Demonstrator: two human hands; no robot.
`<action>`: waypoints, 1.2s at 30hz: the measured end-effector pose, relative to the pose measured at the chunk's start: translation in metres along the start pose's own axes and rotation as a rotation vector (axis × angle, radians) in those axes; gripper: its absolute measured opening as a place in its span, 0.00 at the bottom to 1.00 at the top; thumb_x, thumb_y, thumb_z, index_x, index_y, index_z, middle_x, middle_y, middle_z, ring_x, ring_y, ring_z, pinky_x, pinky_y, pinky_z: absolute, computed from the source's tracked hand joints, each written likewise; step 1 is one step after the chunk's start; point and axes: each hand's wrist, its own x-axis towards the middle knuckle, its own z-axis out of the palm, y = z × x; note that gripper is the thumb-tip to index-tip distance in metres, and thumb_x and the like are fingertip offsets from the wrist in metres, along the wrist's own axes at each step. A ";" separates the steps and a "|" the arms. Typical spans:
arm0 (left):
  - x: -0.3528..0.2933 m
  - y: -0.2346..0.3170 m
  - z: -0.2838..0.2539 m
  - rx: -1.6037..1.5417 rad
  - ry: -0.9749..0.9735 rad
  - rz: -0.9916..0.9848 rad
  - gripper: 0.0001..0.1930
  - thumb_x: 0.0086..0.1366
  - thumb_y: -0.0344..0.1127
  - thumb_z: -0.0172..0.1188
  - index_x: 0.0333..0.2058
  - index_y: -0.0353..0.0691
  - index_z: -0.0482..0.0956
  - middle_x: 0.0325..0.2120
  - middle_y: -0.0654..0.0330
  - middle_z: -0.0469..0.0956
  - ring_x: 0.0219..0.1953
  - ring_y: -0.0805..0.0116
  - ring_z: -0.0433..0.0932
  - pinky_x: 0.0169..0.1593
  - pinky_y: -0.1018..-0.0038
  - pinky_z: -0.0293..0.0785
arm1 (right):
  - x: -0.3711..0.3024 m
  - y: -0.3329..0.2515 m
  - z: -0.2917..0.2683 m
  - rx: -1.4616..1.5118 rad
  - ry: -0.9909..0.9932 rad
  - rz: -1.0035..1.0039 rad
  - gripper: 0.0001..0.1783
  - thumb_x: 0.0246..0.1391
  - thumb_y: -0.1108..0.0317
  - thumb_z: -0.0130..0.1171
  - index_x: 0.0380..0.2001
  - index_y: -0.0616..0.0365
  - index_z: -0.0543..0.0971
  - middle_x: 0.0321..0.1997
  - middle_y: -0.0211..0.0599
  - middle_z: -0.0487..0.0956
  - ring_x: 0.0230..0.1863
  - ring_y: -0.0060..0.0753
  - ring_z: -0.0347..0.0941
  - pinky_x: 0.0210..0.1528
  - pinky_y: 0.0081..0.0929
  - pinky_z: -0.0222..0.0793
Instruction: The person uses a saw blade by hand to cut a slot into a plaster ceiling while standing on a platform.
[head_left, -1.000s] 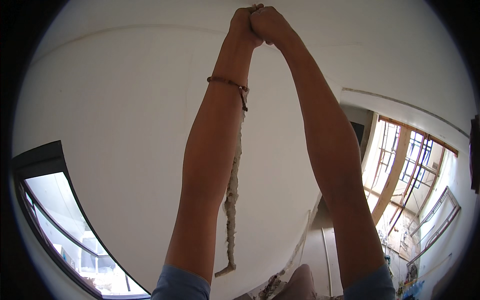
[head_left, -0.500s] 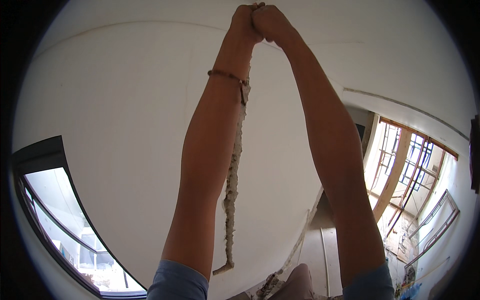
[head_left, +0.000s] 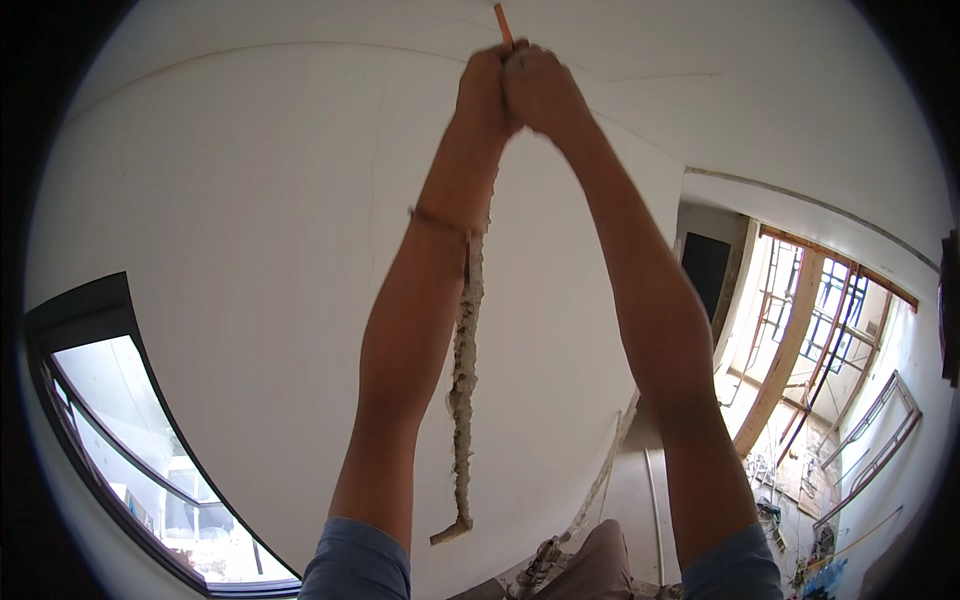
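Note:
Both arms are stretched up in front of a white wall, and the hands meet near the top of the view. My left hand (head_left: pixel 487 88) and my right hand (head_left: pixel 542 92) are closed and pressed side by side. A narrow orange strip (head_left: pixel 503 24) rises from between them toward the ceiling; its lower part is hidden in the fingers, and its exact kind does not show. Below the hands, a rough groove (head_left: pixel 463 390) cut into the wall (head_left: pixel 250 230) runs down and hooks left at its bottom end. My left forearm covers part of it.
A dark-framed window (head_left: pixel 130 450) stands at the lower left. On the right, an opening shows a wooden post (head_left: pixel 785 350) and window bars (head_left: pixel 835 310). A metal frame (head_left: pixel 870 450) leans on the right wall. My knee (head_left: pixel 600 565) shows at the bottom.
Both hands have come down a little together, still joined. The orange strip now shows above them, where it was out of sight before.

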 end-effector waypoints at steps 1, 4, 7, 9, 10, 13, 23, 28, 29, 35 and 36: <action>0.021 0.009 0.003 -0.020 -0.040 -0.022 0.10 0.65 0.32 0.45 0.34 0.34 0.74 0.30 0.58 0.75 0.33 0.67 0.74 0.37 0.71 0.73 | 0.027 0.009 0.002 -0.132 -0.131 -0.069 0.12 0.47 0.71 0.52 0.30 0.71 0.78 0.35 0.53 0.79 0.38 0.49 0.78 0.37 0.38 0.77; 0.055 0.034 0.011 0.210 0.027 0.009 0.07 0.63 0.29 0.49 0.37 0.34 0.74 0.29 0.60 0.77 0.27 0.74 0.74 0.31 0.74 0.73 | 0.073 0.006 0.003 0.069 -0.316 0.226 0.14 0.50 0.71 0.47 0.32 0.72 0.77 0.29 0.52 0.78 0.25 0.42 0.76 0.27 0.35 0.75; 0.069 0.033 -0.008 0.373 -0.082 0.196 0.09 0.66 0.33 0.46 0.36 0.35 0.74 0.30 0.59 0.76 0.31 0.69 0.74 0.34 0.71 0.73 | 0.074 -0.005 -0.009 -0.158 -0.392 0.014 0.13 0.49 0.70 0.49 0.31 0.70 0.78 0.33 0.51 0.79 0.32 0.44 0.77 0.32 0.36 0.76; 0.052 0.027 -0.027 0.402 -0.139 0.254 0.10 0.67 0.34 0.44 0.35 0.36 0.73 0.30 0.59 0.75 0.32 0.68 0.74 0.35 0.71 0.73 | 0.054 -0.007 0.004 -0.322 -0.253 -0.211 0.13 0.48 0.69 0.51 0.29 0.69 0.79 0.38 0.52 0.79 0.39 0.48 0.78 0.38 0.39 0.76; 0.028 -0.002 -0.031 0.309 -0.113 0.209 0.10 0.67 0.35 0.44 0.35 0.36 0.73 0.30 0.59 0.75 0.32 0.68 0.74 0.36 0.71 0.73 | 0.025 0.012 0.025 -0.317 -0.125 -0.222 0.13 0.49 0.69 0.49 0.29 0.69 0.79 0.39 0.53 0.78 0.39 0.49 0.77 0.39 0.40 0.76; -0.056 -0.037 -0.006 0.030 0.039 0.068 0.11 0.68 0.36 0.45 0.35 0.36 0.73 0.29 0.61 0.75 0.31 0.72 0.73 0.36 0.75 0.72 | -0.047 -0.001 0.009 0.306 -0.104 0.242 0.14 0.52 0.69 0.45 0.30 0.68 0.77 0.37 0.57 0.77 0.38 0.56 0.75 0.42 0.45 0.72; 0.080 0.034 -0.004 -0.042 -0.051 -0.041 0.10 0.65 0.34 0.46 0.31 0.35 0.73 0.27 0.58 0.76 0.29 0.66 0.74 0.32 0.68 0.73 | 0.095 0.035 0.037 -0.347 -0.167 -0.343 0.10 0.45 0.73 0.54 0.27 0.71 0.79 0.31 0.53 0.79 0.32 0.47 0.78 0.33 0.35 0.76; 0.076 0.043 -0.041 1.065 -0.177 0.412 0.05 0.59 0.30 0.54 0.34 0.38 0.74 0.30 0.59 0.78 0.32 0.70 0.76 0.35 0.75 0.73 | 0.073 0.009 0.026 0.202 -0.287 0.161 0.16 0.52 0.67 0.46 0.28 0.74 0.76 0.30 0.54 0.77 0.33 0.47 0.76 0.36 0.34 0.74; 0.046 0.014 -0.041 1.262 -0.125 0.518 0.06 0.62 0.32 0.51 0.33 0.38 0.75 0.29 0.60 0.77 0.32 0.70 0.75 0.36 0.75 0.73 | 0.047 0.021 0.033 -0.092 -0.238 -0.083 0.14 0.50 0.69 0.48 0.29 0.72 0.76 0.31 0.54 0.78 0.34 0.49 0.77 0.34 0.36 0.76; -0.069 -0.041 0.006 -0.031 0.084 0.022 0.10 0.67 0.36 0.47 0.33 0.36 0.74 0.28 0.61 0.75 0.33 0.71 0.74 0.36 0.75 0.72 | -0.060 0.003 -0.003 0.348 -0.135 0.212 0.14 0.47 0.69 0.50 0.30 0.72 0.76 0.32 0.59 0.77 0.33 0.54 0.77 0.34 0.40 0.77; -0.065 -0.037 0.010 -0.009 0.076 0.047 0.10 0.66 0.35 0.46 0.34 0.36 0.74 0.29 0.60 0.75 0.33 0.70 0.74 0.38 0.74 0.72 | -0.054 0.002 -0.005 0.327 -0.081 0.203 0.13 0.47 0.69 0.51 0.29 0.72 0.76 0.31 0.59 0.77 0.34 0.53 0.77 0.34 0.40 0.77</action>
